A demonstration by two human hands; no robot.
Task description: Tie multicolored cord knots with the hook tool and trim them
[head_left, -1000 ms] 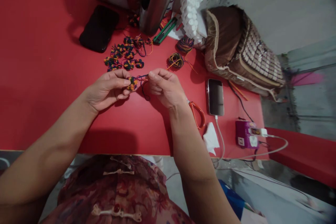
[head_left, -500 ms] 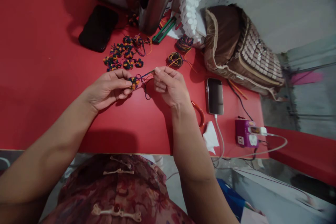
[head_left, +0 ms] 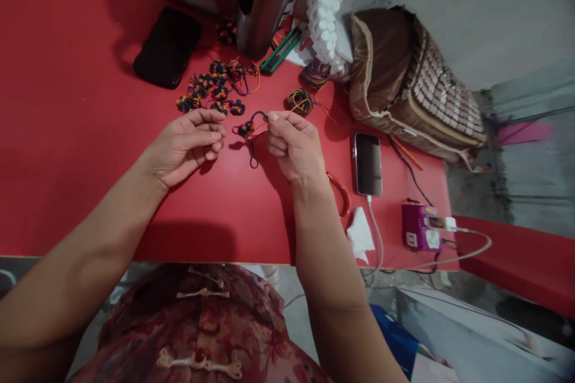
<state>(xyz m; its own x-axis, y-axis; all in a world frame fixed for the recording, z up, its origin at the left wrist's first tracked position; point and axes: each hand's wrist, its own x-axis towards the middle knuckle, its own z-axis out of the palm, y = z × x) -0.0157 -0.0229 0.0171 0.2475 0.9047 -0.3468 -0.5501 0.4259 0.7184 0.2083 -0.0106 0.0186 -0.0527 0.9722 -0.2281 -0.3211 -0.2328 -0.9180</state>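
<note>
Between thumb and forefinger, my right hand (head_left: 291, 140) pinches the end of a dark braided cord. From it a small knotted ornament (head_left: 245, 128) in navy and orange dangles over the red table, with a loose dark loop below. My left hand (head_left: 191, 143) is just left of the ornament, apart from it, fingers loosely curled and holding nothing visible. Beyond that hand lies a cluster of similar knotted ornaments (head_left: 204, 87). Two small bundles of coloured cord rest past my right hand, the nearer bundle (head_left: 299, 102) close to its knuckles.
A black phone-like object (head_left: 168, 48) lies at back left. A metallic cylinder (head_left: 267, 9) and a green box cutter (head_left: 281, 52) are at the back. To the right are a charging phone (head_left: 368, 164), a crumpled tissue (head_left: 360, 234), a purple power adapter (head_left: 415, 227) and a brown bag (head_left: 413, 78).
My left hand has let go of the knotted ornament, which now hangs from the cord in my right hand. The right hand has barely moved.
</note>
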